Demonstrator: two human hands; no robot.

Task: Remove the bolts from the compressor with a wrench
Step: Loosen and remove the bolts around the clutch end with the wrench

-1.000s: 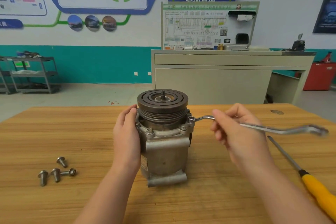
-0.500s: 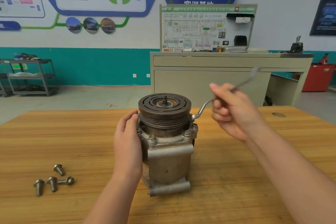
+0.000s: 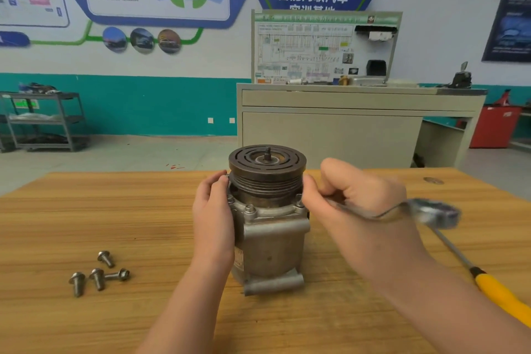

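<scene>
Fingers (image 3: 330,178) of the right hand (image 3: 362,210) are curled round the wrench (image 3: 402,210), gripping it just beside the compressor's (image 3: 270,227) right flange; the wrench's near end is hidden behind the fingers, so can't tell if it sits on a bolt. Its far ring end (image 3: 436,213) is blurred. Left hand (image 3: 214,218) lies flat against the compressor's left side, fingers fairly straight, tips at the pulley (image 3: 267,172) edge. Compressor stands upright mid-table (image 3: 86,210). Two flange bolts (image 3: 249,208) show at front; others hidden by the hands & pulley. Four loose bolts (image 3: 97,273) lie on the table to the left, well apart from it. A yellow-handled screwdriver (image 3: 494,290) lies at right, handle cut off by the frame edge.
</scene>
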